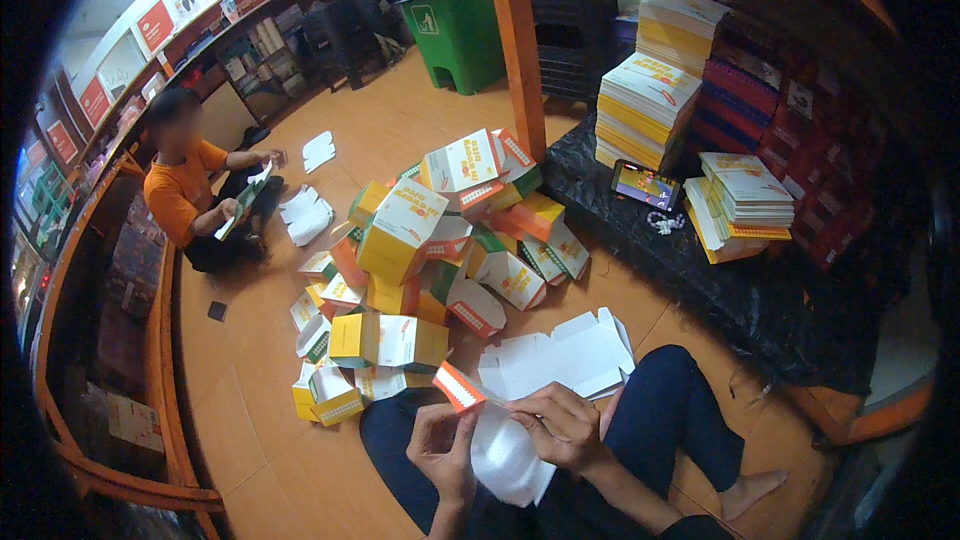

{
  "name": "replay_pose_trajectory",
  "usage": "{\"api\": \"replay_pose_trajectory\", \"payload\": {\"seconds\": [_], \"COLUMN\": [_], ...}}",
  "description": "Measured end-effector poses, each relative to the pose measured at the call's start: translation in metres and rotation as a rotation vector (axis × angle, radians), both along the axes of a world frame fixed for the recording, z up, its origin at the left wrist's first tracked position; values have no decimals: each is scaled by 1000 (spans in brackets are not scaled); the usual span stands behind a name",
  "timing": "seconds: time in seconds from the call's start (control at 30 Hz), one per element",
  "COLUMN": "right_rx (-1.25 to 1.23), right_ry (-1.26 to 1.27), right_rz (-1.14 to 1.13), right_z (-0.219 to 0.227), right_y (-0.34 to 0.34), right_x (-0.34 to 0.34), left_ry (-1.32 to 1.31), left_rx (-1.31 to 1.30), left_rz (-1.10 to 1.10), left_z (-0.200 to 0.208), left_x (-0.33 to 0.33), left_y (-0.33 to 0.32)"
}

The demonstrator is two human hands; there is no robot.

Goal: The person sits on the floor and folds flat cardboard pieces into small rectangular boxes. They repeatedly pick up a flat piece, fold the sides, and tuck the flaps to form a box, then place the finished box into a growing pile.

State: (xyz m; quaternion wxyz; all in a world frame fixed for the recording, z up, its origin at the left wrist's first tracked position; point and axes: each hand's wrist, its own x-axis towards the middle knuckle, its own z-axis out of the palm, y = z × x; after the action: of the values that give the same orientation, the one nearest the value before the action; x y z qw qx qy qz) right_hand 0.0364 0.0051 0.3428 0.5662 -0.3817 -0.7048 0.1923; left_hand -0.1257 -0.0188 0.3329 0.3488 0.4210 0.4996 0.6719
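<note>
Over my lap I hold a partly folded cardboard food box [505,455], its white inner side facing up and a red-orange flap raised at its far end. The thumb and fingers of my left hand [443,448] grip the flap's near left edge. My right hand [560,427] pinches the box's right edge near the top. Just beyond my right hand lie flat white box blanks [555,355] on the floor. Past my left hand rises a loose heap of folded boxes [400,240] in yellow, white, green and red-orange.
A co-worker in an orange shirt [180,190] sits at the left, handling a box, near more white blanks [306,215]. On a black-covered platform [720,270] at right stand box stacks [645,105], a phone [645,183] and a beaded bracelet. A post [515,40] and green bin [450,35] stand behind.
</note>
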Motion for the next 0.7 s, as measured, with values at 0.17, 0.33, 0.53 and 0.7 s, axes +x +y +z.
{"api": "replay_pose_trajectory", "payload": {"seconds": [0.17, 0.33, 0.53, 0.7], "right_rx": [-194, -198, -216, -241], "right_ry": [95, 203, 232, 280], "right_rz": [73, 163, 118, 190], "right_z": [7, 3, -3, -5], "right_y": [-6, -5, -8, -7], "right_x": [-1, -11, -14, -15], "left_ry": [115, 23, 15, -26], "left_rx": [57, 28, 12, 29], "left_rz": [117, 65, 75, 56], "left_z": [-10, -13, -12, -12], "left_x": [5, 13, 22, 24], "left_y": [-6, -15, -18, -18]}}
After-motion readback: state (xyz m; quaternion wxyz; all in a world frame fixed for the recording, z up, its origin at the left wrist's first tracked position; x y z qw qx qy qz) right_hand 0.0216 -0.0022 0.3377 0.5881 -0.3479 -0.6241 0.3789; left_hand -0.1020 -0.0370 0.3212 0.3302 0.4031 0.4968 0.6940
